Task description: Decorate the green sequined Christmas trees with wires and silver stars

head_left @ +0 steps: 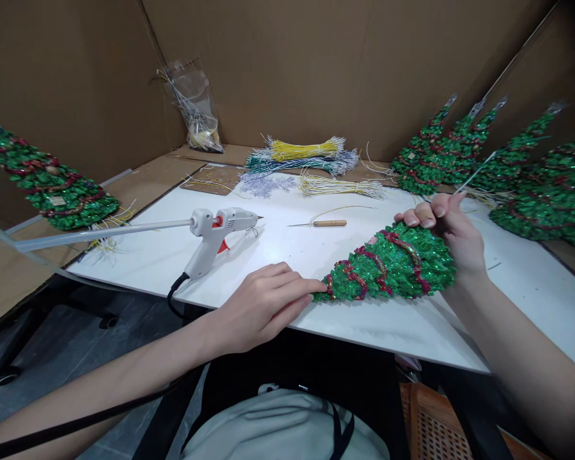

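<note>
Here's the green tree (383, 268), tipped sideways over the white surface (273, 249), right between the hands! The left hand (266, 300) has its fingers (309, 286) pinched on the narrow tip; the right hand (460, 239) curls closed around the wide base's upper edge.

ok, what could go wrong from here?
The awl lies loose on the tabletop, its point bare; a reaching hand might get pricked.
The black cable of the glue gun drops over the front edge near the left arm; a snag could drag the gun.
The left hand is at the narrow tip of the green tree; a hard squeeze might bend it.
</note>
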A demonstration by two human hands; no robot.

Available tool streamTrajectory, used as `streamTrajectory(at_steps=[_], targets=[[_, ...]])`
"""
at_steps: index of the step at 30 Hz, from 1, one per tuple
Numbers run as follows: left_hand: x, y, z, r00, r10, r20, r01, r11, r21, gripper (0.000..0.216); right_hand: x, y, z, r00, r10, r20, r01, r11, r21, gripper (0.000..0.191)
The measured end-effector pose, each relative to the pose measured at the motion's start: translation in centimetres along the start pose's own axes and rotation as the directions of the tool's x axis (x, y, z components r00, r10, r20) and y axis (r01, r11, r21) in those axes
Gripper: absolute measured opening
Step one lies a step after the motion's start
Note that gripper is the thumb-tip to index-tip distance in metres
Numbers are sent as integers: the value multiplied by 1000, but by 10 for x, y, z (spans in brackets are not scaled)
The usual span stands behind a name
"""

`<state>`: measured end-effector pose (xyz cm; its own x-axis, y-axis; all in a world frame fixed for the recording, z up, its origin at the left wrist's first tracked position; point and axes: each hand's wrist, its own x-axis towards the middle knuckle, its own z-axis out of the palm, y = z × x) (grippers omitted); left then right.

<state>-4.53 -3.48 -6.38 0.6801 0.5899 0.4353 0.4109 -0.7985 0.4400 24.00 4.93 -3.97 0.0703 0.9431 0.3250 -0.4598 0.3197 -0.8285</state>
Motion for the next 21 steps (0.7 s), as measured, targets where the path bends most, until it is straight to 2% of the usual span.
streamTrajectory(at_steps=[7, 14, 17, 21], targets=[[5, -3, -3, 1000, -5, 26, 4, 1000, 17, 29, 0, -1, 2, 1000, 13, -23, -13, 1000, -3, 50], [13, -8, -10, 998, -24, -58, 26, 999, 39, 23, -2, -2, 5, 999, 25, -47, -26, 1000, -15, 52], [29, -16, -8, 992, -51, -117, 69, 986, 155, 22, -1, -3, 7, 998, 25, -55, -27, 999, -29, 52], [69, -26, -3, 989, -117, -91, 145, 891, 430, 24, 0, -2, 5, 999, 16, -47, -18, 999, -43, 51]])
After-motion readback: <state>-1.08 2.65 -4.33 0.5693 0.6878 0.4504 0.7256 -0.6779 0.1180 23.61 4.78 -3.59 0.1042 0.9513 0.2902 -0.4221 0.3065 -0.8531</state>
